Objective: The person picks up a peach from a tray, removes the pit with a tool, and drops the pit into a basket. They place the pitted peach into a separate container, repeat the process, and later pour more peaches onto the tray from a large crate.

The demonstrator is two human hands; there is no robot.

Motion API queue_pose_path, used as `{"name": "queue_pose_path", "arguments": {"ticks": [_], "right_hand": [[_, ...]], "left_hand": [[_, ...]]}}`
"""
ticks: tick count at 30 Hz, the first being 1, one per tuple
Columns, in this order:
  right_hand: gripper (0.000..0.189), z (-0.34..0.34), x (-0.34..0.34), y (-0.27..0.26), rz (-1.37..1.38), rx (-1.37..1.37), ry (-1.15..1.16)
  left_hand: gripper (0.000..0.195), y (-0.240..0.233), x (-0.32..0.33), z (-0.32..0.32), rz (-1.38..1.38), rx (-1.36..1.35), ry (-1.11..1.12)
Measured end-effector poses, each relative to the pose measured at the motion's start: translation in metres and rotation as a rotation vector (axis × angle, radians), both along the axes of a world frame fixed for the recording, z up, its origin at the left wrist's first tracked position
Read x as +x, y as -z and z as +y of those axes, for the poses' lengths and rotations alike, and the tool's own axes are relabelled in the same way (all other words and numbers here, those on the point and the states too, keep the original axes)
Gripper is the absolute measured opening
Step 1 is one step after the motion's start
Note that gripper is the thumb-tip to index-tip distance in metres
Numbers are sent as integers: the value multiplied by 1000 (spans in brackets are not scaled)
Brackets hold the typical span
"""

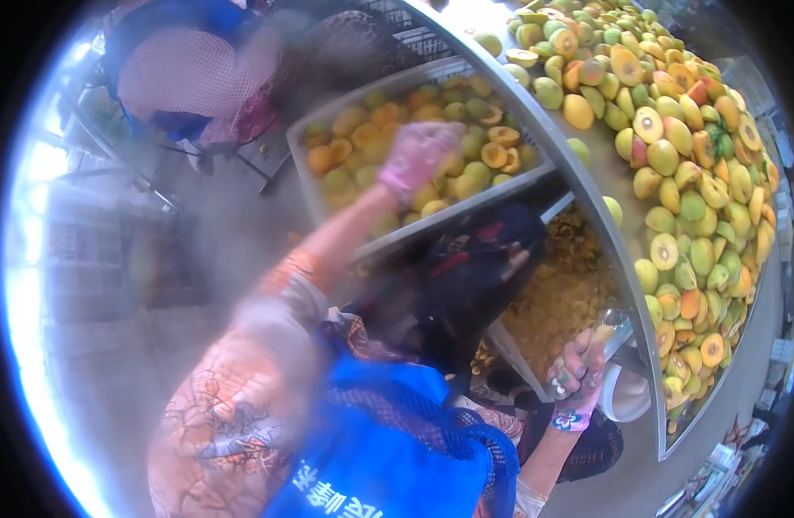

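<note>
My left hand (423, 155), in a pink glove, reaches into a grey plastic crate (298, 162) of whole and halved stone fruit (478, 176). It is blurred, and what lies under its fingers is hidden. My right hand (575, 372), in a patterned pink glove with bare fingertips, is beside the metal table rim. Its fingers are curled around a small tool (618, 338) with a shiny end, partly hidden. Behind that hand is a second container (520, 366) of small yellow-brown pieces (555, 285), perhaps fruit stones.
Halved stone fruit (688, 207) lies heaped on a table with a raised metal rim (597, 188). Below the rim is a white tub (623, 392). A co-worker (183, 71) in blue headwear is at upper left. My blue apron (384, 447) bears writing.
</note>
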State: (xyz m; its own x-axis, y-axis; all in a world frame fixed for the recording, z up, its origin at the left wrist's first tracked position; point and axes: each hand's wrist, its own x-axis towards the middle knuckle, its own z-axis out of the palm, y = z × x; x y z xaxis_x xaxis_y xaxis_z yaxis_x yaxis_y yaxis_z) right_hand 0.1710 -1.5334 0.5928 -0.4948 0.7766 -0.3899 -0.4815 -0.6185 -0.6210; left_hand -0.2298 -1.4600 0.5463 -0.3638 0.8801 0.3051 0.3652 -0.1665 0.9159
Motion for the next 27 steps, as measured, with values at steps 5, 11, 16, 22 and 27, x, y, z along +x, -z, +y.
{"name": "queue_pose_path", "arguments": {"ticks": [5,11,16,22,27], "right_hand": [[25,1,-3,4,-108,-71,29],[36,7,-17,12,-308,15,55],[50,-7,-19,26,-1609,728,-403],[33,-7,-20,11,-1699,665,-723],[34,-19,-10,42,-1626,924,-471]], "left_hand": [[52,14,-102,-33,876,-851,-331],[72,82,-140,-40,956,-788,-294],[51,13,-104,25,900,-513,-435],[38,-105,132,108,525,280,304],[41,-96,247,170,779,-113,353]]}}
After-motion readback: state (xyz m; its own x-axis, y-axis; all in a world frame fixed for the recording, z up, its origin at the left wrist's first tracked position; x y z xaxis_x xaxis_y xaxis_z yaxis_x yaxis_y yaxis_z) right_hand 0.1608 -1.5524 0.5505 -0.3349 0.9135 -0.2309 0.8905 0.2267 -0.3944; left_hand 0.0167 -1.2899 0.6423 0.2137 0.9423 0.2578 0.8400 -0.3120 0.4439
